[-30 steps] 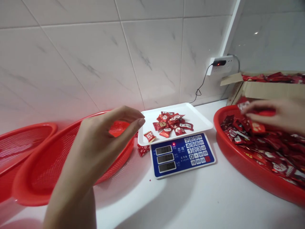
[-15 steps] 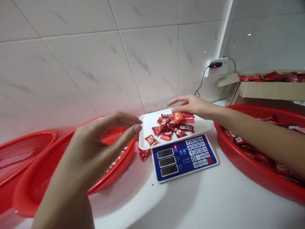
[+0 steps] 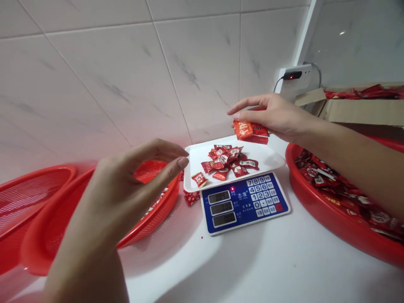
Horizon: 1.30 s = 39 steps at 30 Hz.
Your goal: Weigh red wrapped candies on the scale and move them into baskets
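My right hand [image 3: 268, 113] is closed around red and orange wrapped candies [image 3: 249, 129], held just above the right part of a white tray [image 3: 268, 162]. On that tray lies a loose heap of red wrapped candies [image 3: 221, 160], with a single candy [image 3: 199, 179] apart near its left corner. The tray tops a blue digital scale [image 3: 244, 206] with a lit red light and three displays. My left hand [image 3: 126, 189] hovers at the tray's left side, thumb and fingers apart, with nothing in it.
A large red basin [image 3: 318, 214] full of wrapped candies stands at the right. Behind it is an open cardboard box [image 3: 362, 111] of red packets. Red mesh baskets [image 3: 41, 261] line the left. A power strip [image 3: 296, 80] is on the tiled wall [image 3: 120, 75].
My right hand has risen from the tray with the red and orange candies in its fingers. My left hand has stayed almost still. The camera view has shifted slightly.
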Available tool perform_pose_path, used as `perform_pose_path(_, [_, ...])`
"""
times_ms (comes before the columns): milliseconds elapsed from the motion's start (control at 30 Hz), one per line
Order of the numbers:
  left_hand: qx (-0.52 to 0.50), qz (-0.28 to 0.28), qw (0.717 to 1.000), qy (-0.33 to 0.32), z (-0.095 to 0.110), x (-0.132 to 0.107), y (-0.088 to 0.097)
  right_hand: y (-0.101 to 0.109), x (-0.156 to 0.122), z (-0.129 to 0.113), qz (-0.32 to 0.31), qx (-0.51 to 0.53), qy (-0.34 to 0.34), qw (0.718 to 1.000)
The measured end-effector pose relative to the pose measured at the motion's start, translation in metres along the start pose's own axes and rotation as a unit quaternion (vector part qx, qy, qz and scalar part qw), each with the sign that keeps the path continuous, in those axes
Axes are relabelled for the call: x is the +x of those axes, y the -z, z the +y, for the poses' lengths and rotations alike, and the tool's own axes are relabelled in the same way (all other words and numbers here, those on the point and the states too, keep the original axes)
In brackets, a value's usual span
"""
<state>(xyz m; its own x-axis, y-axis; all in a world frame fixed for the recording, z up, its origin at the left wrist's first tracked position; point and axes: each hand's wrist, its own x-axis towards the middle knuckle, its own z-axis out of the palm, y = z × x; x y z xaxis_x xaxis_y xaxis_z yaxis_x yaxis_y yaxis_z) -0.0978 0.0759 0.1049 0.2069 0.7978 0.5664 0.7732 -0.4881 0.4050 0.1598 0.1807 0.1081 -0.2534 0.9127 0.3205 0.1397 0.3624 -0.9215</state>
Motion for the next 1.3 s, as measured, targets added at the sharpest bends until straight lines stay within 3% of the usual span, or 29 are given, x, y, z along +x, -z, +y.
perform_pose_path(167, [0.003,-0.008,1.000,0.021,0.003,-0.001,0.000,0.002,0.000,0.004,0.012,-0.006,-0.014,1.000])
perform_pose_path(500, [0.013,-0.001,1.000,-0.003,0.001,0.001,-0.001,0.006,-0.001,0.010,0.012,-0.011,-0.003,1.000])
perform_pose_path(633, [0.013,-0.006,1.000,0.000,0.003,0.000,0.001,0.001,-0.001,0.014,0.024,-0.026,-0.015,0.999])
perform_pose_path(800, [0.018,-0.008,1.000,-0.003,0.004,0.002,0.001,-0.006,0.001,0.025,0.082,-0.080,-0.005,0.993])
perform_pose_path(1000, [0.000,-0.002,1.000,0.001,0.004,0.001,0.001,-0.012,-0.003,0.028,0.067,-0.083,0.012,0.994])
perform_pose_path(1200, [0.016,-0.010,1.000,-0.002,0.003,0.001,0.001,-0.018,-0.008,0.066,0.032,-0.114,0.021,0.993])
perform_pose_path(1300, [0.013,-0.004,1.000,-0.014,0.002,0.000,0.001,-0.016,-0.010,0.085,0.086,-0.114,0.037,0.989])
